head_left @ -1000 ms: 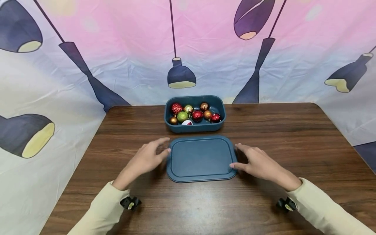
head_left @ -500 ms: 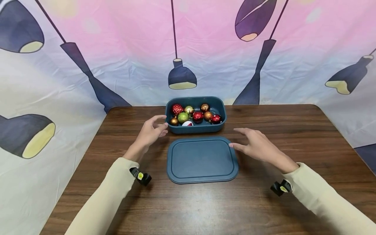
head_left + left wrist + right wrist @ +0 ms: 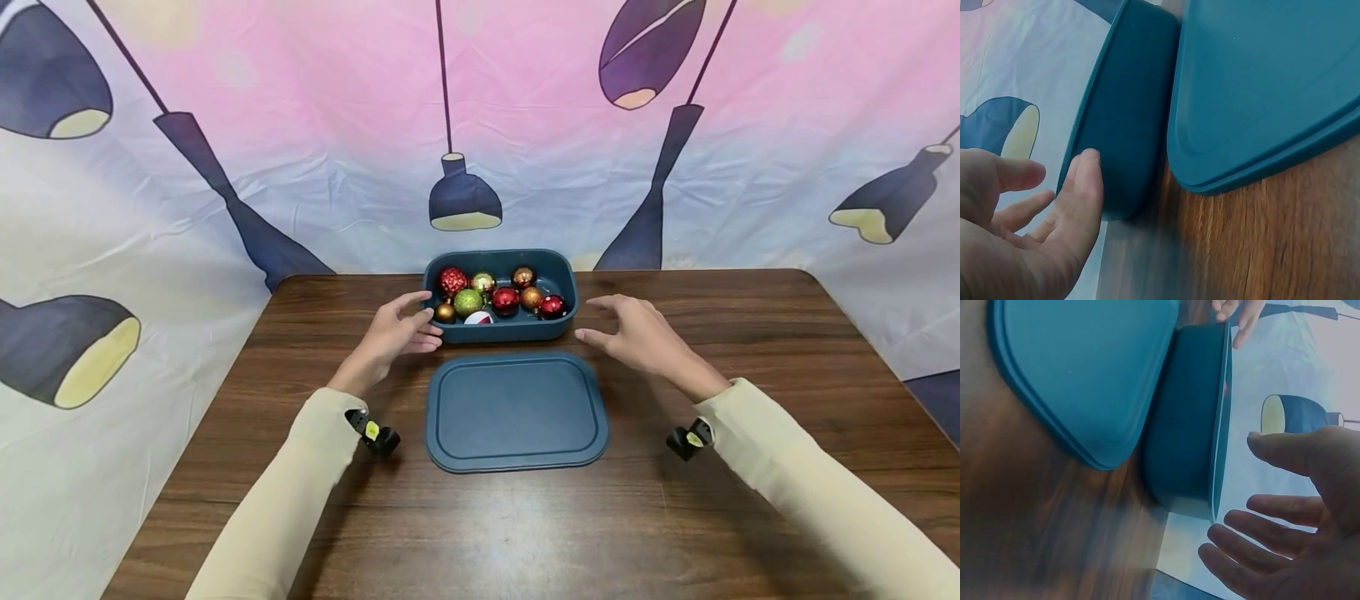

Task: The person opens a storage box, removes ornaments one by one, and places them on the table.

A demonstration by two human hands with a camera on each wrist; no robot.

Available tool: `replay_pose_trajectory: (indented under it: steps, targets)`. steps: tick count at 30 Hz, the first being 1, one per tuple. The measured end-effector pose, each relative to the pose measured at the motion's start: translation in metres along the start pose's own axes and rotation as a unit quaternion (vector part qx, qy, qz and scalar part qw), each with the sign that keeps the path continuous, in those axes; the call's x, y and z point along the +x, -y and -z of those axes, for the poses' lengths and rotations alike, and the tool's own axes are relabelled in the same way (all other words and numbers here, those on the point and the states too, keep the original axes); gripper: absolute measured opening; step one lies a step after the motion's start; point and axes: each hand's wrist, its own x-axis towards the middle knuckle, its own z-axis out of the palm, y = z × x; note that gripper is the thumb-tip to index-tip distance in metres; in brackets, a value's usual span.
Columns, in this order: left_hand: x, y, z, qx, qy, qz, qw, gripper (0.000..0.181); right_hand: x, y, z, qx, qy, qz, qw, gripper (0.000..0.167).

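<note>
A dark blue-green box (image 3: 498, 332) stands at the far edge of the table, holding several shiny Christmas baubles (image 3: 506, 301) in red, green and gold. In front of it lies a flat lid (image 3: 517, 412) of the same colour. My left hand (image 3: 386, 337) is at the box's left end with fingers loosely spread; in the left wrist view its fingertips (image 3: 1089, 156) overlap the box wall, and whether they touch it I cannot tell. My right hand (image 3: 641, 337) hovers just off the box's right end, fingers apart and nothing in them.
The brown wooden table (image 3: 517, 533) carries the box and lid. Right behind its far edge hangs a cloth backdrop (image 3: 360, 200) printed with lamps. Each wrist wears a small black camera, such as the left camera (image 3: 378, 435).
Both hands have moved forward from the sides of the lid to the two ends of the box, the left one first. The box and lid have stayed in place.
</note>
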Motion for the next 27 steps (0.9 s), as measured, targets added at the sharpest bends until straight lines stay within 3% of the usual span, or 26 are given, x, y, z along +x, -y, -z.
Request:
replay_pose_trajectory:
  steps: [6,12,20,27]
  targets:
    - [0.002,0.003,-0.002,-0.037,0.007,0.02,0.9991,0.05,0.016,0.0,-0.001,0.019,0.002,-0.003,0.9998,0.054]
    - [0.006,0.005,-0.005,-0.06,0.021,0.016,0.9979,0.052,0.028,-0.002,-0.001,0.032,-0.005,0.0,0.9995,0.049]
    - [0.008,0.008,-0.007,-0.074,0.006,0.019,0.9971,0.052,0.043,-0.001,-0.005,0.048,0.007,-0.014,0.9987,0.047]
    - [0.011,0.009,-0.008,-0.101,0.013,0.035,0.9942,0.056,0.053,-0.001,-0.008,0.054,0.014,-0.028,0.998,0.045]
